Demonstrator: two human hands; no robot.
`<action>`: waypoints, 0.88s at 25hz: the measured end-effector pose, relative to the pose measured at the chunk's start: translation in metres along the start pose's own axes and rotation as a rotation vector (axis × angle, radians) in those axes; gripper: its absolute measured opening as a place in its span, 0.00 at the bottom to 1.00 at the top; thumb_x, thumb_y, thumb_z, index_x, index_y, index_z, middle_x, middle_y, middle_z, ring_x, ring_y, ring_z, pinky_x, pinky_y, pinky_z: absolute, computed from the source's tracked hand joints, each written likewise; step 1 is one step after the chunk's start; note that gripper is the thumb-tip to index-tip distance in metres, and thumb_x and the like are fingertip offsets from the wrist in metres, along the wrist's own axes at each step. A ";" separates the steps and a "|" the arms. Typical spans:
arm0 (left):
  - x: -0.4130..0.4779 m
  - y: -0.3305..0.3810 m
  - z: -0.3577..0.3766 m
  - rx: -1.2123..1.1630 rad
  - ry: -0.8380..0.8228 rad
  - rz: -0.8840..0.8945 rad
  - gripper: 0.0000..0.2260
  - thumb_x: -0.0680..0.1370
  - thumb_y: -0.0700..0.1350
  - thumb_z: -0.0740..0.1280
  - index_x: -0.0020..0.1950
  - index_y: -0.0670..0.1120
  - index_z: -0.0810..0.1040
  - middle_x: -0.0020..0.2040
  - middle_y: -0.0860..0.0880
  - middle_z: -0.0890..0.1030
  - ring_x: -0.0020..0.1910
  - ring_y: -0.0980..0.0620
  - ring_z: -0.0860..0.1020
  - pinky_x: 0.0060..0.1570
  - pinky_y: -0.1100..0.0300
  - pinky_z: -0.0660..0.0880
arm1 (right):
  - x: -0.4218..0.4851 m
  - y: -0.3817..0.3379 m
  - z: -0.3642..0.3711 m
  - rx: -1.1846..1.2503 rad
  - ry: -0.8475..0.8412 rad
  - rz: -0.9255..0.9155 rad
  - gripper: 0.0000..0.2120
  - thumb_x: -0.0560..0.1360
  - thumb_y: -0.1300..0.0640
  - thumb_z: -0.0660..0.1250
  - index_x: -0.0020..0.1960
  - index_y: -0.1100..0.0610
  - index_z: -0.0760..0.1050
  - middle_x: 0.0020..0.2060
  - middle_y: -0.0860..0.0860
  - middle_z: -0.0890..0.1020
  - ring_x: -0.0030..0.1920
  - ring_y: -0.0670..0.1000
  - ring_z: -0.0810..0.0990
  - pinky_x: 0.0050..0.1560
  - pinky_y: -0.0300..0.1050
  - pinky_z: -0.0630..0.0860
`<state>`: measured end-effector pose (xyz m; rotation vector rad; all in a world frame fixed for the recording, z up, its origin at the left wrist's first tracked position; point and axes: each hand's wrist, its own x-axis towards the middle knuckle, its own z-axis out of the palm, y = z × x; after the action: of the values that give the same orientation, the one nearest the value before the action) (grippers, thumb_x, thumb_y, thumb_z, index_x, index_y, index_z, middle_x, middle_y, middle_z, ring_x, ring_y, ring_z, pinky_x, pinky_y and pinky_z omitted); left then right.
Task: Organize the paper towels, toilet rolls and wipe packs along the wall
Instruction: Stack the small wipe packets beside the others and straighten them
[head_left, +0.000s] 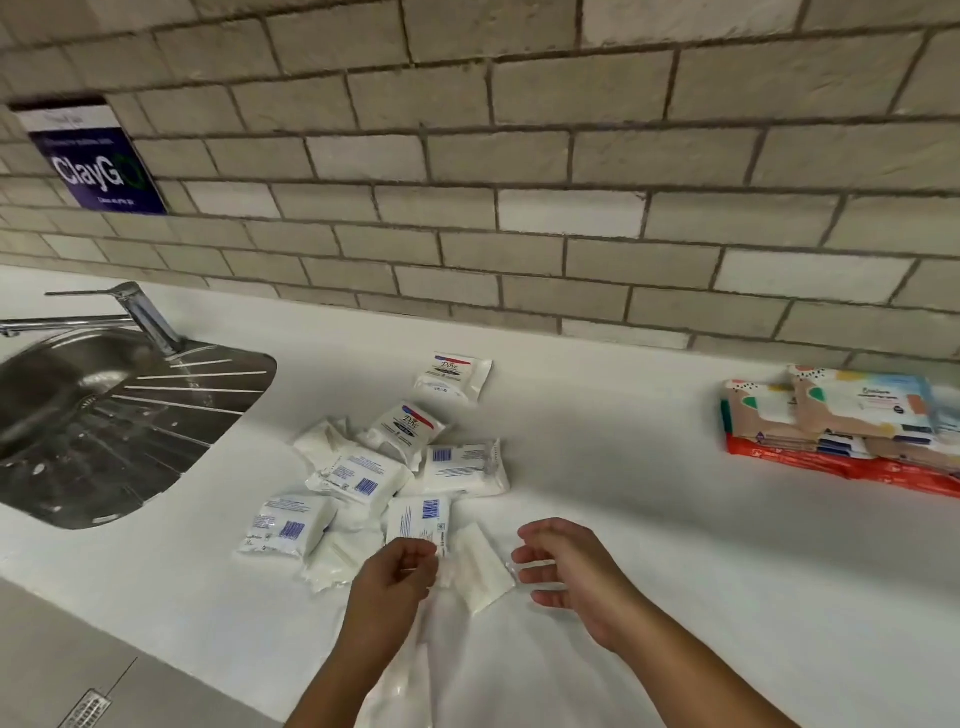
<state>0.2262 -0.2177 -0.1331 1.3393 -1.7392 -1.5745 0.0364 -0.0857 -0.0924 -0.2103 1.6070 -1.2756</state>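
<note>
left hand (397, 569) curled, pinching the near edge of a barcode pack (418, 517). right hand (563, 566) has fingers apart and holds nothing. plain pack (480, 569) lies on the counter just left of the right hand, between both hands, long axis pointing roughly toward the wall (467, 208). judged: right hand better placed to take it.

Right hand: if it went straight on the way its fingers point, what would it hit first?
Probably the plain white pack just left of the right hand; its height above the counter is unclear.
</note>
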 end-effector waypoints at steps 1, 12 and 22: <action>0.004 -0.004 -0.014 -0.006 0.009 -0.002 0.07 0.79 0.36 0.70 0.48 0.48 0.85 0.44 0.48 0.87 0.41 0.51 0.84 0.41 0.61 0.79 | 0.003 0.002 0.011 -0.009 -0.002 0.007 0.09 0.80 0.56 0.66 0.56 0.58 0.80 0.43 0.53 0.86 0.41 0.52 0.82 0.42 0.46 0.77; 0.071 -0.012 -0.131 0.494 0.185 0.221 0.15 0.73 0.31 0.69 0.51 0.50 0.83 0.48 0.52 0.85 0.49 0.48 0.83 0.47 0.67 0.75 | 0.049 0.007 0.106 -0.779 0.056 -0.320 0.13 0.75 0.53 0.69 0.60 0.48 0.77 0.55 0.50 0.80 0.54 0.50 0.80 0.55 0.46 0.77; 0.148 -0.004 -0.185 1.321 -0.287 0.107 0.40 0.72 0.45 0.74 0.80 0.56 0.59 0.77 0.52 0.65 0.75 0.46 0.66 0.69 0.45 0.68 | 0.088 0.003 0.159 -1.242 0.168 -0.097 0.49 0.68 0.27 0.68 0.79 0.45 0.52 0.74 0.58 0.62 0.70 0.63 0.68 0.64 0.56 0.72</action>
<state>0.3157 -0.4366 -0.1301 1.4392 -3.1709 -0.4016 0.1210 -0.2412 -0.1326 -0.9551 2.3639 -0.1898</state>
